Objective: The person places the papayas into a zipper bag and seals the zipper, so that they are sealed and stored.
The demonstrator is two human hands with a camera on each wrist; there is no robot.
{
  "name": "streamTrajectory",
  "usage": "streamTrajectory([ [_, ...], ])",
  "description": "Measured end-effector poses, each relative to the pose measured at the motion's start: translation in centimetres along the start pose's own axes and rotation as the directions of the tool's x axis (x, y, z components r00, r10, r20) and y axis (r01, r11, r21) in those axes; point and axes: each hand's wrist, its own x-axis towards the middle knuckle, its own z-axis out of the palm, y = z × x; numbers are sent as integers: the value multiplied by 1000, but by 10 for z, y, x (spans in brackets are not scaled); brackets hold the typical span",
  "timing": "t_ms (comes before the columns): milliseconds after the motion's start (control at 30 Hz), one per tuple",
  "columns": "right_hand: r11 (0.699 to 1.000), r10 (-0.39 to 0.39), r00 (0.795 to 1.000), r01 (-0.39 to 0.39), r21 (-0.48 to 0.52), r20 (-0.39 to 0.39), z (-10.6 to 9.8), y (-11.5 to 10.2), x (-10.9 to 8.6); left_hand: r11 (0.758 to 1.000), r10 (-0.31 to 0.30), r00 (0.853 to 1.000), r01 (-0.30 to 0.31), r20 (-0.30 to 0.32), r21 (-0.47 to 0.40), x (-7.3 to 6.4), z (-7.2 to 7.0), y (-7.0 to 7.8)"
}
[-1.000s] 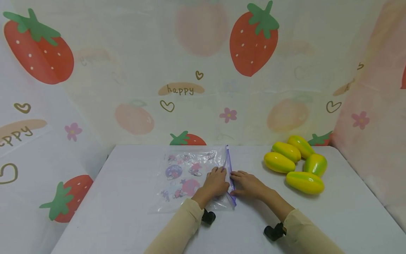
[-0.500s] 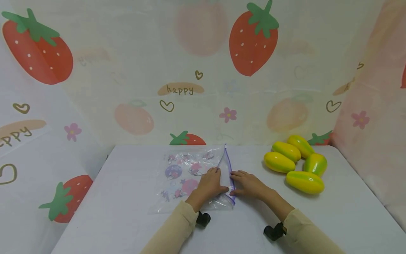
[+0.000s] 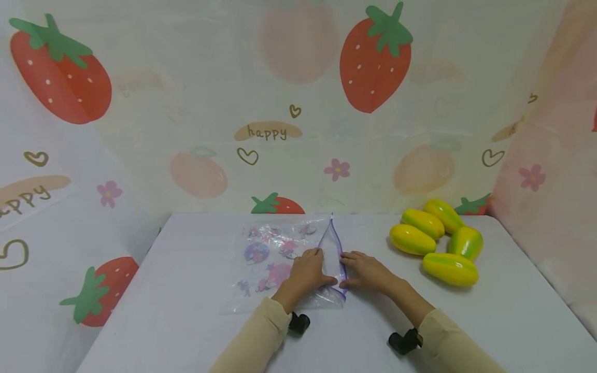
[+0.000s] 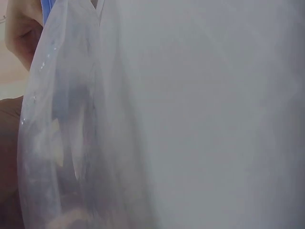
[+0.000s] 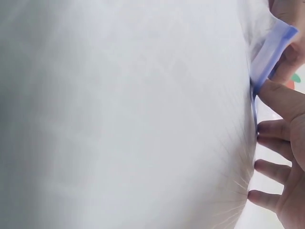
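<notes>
A clear zip bag (image 3: 256, 254) with pink and purple prints lies flat on the white table, its purple-edged mouth (image 3: 340, 241) parted toward the right. At the upper edge of that mouth, my left hand (image 3: 305, 272) pinches the plastic with bent fingers. My right hand (image 3: 368, 274) presses the lower edge against the table, fingers extended. In the right wrist view, its fingertips (image 5: 269, 167) touch down along the edge and the thumb meets the purple strip (image 5: 274, 52). The left wrist view shows mostly table, with the bag's raised plastic (image 4: 57, 124) at the left.
Several glossy yellow-green mangoes (image 3: 450, 269), seemingly artificial, are grouped on the table to the right of my right hand. Behind the white table (image 3: 186, 331) stands a backdrop (image 3: 210, 77) printed with strawberries. Black wrist cameras (image 3: 403, 342) sit at both cuffs.
My left hand has shifted a little left with the upper edge of the bag, and the purple mouth has widened. The right hand stays at the lower edge. The mangoes have not moved.
</notes>
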Motion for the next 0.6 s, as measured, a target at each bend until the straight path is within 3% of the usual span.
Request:
streamTrajectory([
  [400,999,20,999,-19,26,-47,-7,-1,1,1000,3,1000,-3,-12,-8,-2,-3,1],
  [600,1000,12,989,-9,18,-147,-15,2,-3,1000,-7,1000,7,2,-14,-2,-3,1],
])
